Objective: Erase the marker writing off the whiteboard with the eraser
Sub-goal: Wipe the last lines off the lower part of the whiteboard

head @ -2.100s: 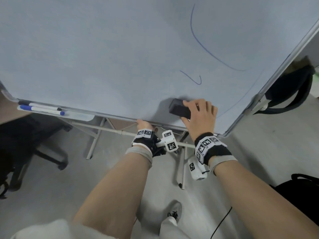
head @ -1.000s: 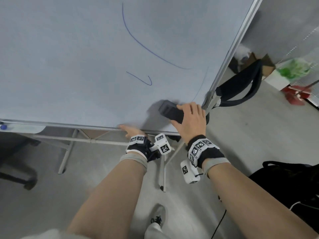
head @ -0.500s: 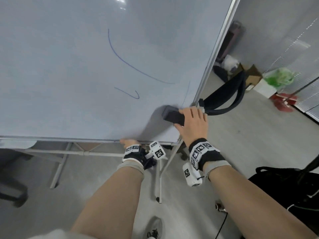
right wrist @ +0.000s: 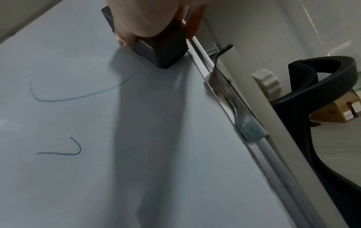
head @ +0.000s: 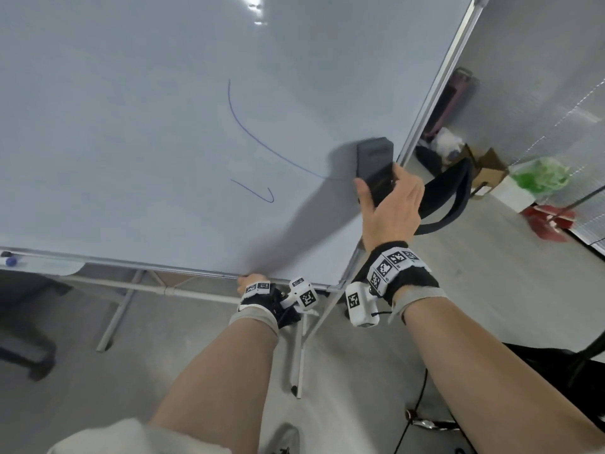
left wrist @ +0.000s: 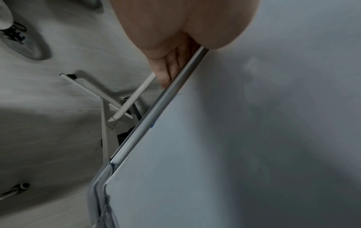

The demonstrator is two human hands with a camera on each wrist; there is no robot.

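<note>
Fingers (head: pixel 401 178) of right hand (head: pixel 391 211) grip eraser (head: pixel 373 162) against whiteboard (head: pixel 131 126).

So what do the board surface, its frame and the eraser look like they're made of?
Whiteboard: smooth glossy coated panel, with a light glare near the top. Frame: silvery brushed metal, probably aluminium. Eraser: dark matte body, likely plastic; its wiping face is hidden against the board.

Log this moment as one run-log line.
right hand: holds eraser on whiteboard | left hand: grips bottom edge | two blue marks remain
</note>
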